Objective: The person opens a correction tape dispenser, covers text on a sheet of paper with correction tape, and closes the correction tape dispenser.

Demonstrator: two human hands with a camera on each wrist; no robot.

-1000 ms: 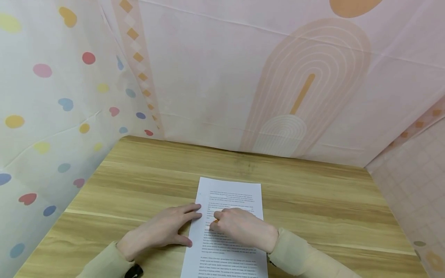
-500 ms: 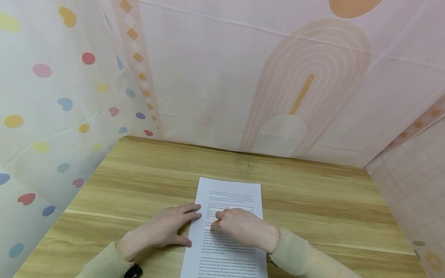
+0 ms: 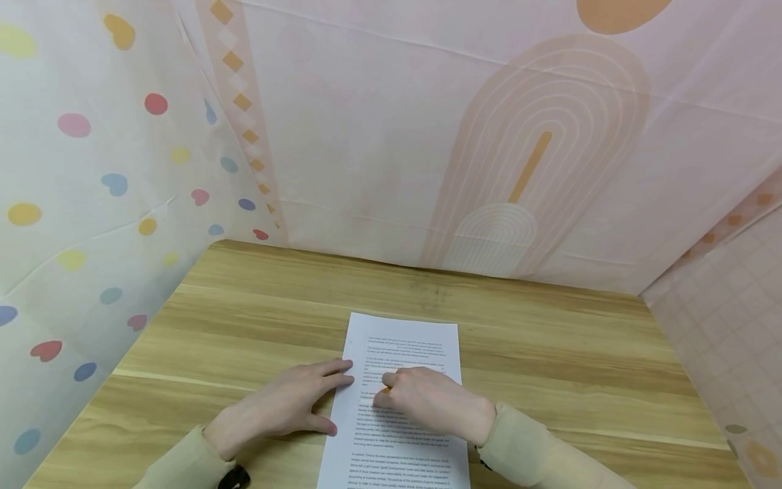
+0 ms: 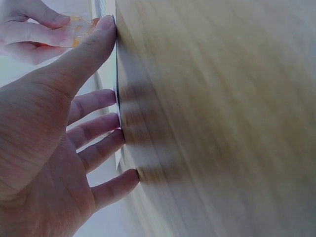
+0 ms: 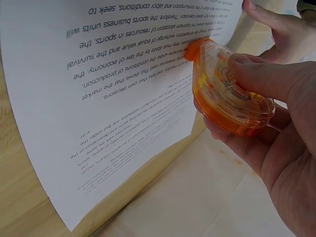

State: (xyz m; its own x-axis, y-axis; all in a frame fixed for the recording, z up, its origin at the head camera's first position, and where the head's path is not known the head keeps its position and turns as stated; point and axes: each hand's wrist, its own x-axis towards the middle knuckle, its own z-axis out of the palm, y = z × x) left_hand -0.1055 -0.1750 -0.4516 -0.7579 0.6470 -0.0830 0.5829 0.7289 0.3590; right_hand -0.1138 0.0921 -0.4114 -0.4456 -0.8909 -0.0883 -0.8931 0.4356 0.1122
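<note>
A printed sheet of paper (image 3: 397, 445) lies on the wooden table. My right hand (image 3: 421, 401) holds an orange and clear correction tape (image 5: 232, 94) between thumb and fingers, its orange tip right at a line of text in the right wrist view. In the head view the hand mostly hides the correction tape. My left hand (image 3: 284, 401) rests at the sheet's left edge, fingers and thumb spread, fingertips on paper and table. In the left wrist view the left hand's fingers (image 4: 101, 148) are nearly straight, and the correction tape (image 4: 81, 29) shows behind its thumb.
The wooden table (image 3: 550, 353) extends on both sides of the sheet. A pink patterned curtain (image 3: 360, 136) hangs along the back edge and a dotted one (image 3: 79, 170) along the left.
My right hand has slid slightly to the right across the sheet with the correction tape. The left hand and the sheet stay where they were.
</note>
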